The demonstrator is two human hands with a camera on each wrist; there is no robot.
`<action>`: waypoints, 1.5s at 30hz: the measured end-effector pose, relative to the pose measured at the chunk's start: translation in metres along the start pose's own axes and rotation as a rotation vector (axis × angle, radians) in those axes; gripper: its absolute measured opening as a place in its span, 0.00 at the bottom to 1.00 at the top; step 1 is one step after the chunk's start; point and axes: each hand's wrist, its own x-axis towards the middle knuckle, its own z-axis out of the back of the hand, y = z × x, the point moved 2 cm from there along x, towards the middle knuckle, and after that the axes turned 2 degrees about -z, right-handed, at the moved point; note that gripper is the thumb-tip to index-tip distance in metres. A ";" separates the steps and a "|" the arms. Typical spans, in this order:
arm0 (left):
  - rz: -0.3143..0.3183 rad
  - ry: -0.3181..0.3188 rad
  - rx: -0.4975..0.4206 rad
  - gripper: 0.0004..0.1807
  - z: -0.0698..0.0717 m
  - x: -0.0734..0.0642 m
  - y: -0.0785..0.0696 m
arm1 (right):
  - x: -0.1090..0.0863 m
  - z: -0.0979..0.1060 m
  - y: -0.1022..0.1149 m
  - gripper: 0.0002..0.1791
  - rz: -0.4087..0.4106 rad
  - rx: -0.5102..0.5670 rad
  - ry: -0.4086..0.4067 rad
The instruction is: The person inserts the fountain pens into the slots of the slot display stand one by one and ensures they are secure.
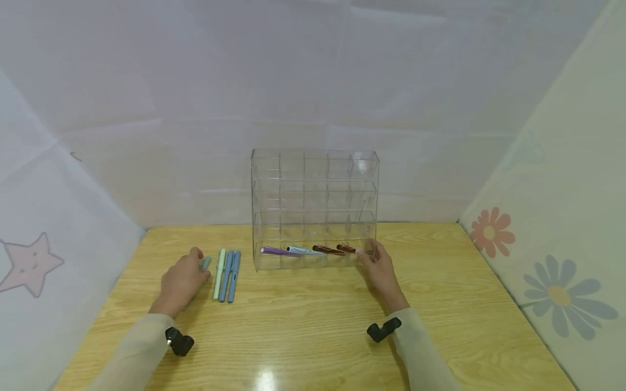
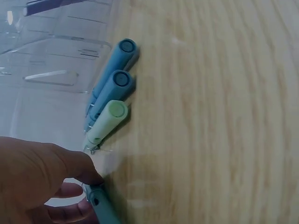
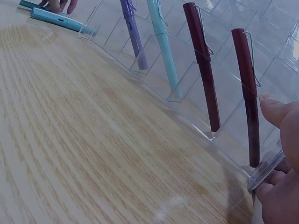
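My left hand (image 1: 182, 283) pinches a dark green pen (image 2: 103, 205) at the left of the table, its fingers over most of it. Just right of that hand lie a pale green pen (image 1: 219, 276) and two blue pens (image 1: 226, 276), side by side. A clear tiered pen rack (image 1: 315, 231) stands at the back. Its lowest row holds a purple pen (image 3: 134, 35), a light blue pen (image 3: 163, 46) and two dark red pens (image 3: 203, 65), all leaning. My right hand (image 1: 380, 271) grips the rack's lower right side, thumb in front, beside the rightmost red pen.
The wood-grain table (image 1: 303, 331) reaches back to a pale cloth wall (image 1: 313, 70). Cloth also hangs at both sides, printed with a star (image 1: 32, 265) on the left and flowers (image 1: 559, 296) on the right. The rack's upper tiers rise above the pens.
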 end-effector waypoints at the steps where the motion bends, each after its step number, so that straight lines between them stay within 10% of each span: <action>1: -0.005 -0.003 0.019 0.26 -0.001 0.000 0.001 | 0.000 0.000 0.000 0.45 -0.001 0.004 0.002; 17: -0.037 -0.120 0.037 0.27 0.005 -0.010 -0.001 | 0.001 -0.001 0.001 0.43 -0.044 0.005 0.005; 34: -0.239 -0.371 -0.057 0.26 0.035 -0.018 -0.038 | -0.001 0.000 -0.001 0.45 -0.015 0.010 -0.010; 45: -0.264 -0.404 -0.123 0.24 0.060 -0.031 -0.072 | -0.001 0.000 0.001 0.45 -0.006 0.009 -0.003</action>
